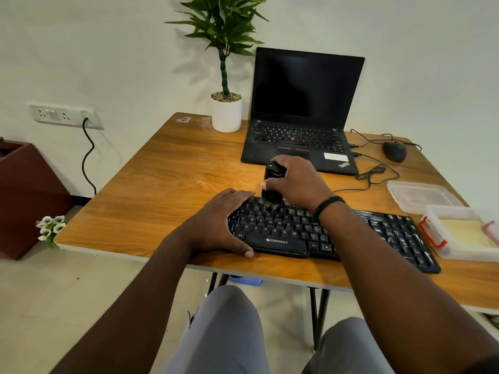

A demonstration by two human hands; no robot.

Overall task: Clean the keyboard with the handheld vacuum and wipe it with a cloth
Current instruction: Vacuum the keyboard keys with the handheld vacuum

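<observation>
Item: my right hand [293,182] wrapped tight around handheld vacuum [272,184], nozzle on keyboard [334,233] top row; my left hand [224,222] spread flat, empty, at its 9 o'clock end

Lighting is even, soft and bright. The plant [226,31] throws a faint shadow on the wall [108,49] behind. Wide-angle distortion bends the tabletop [162,184] edges. Slight softness shows toward the frame's corners.
</observation>
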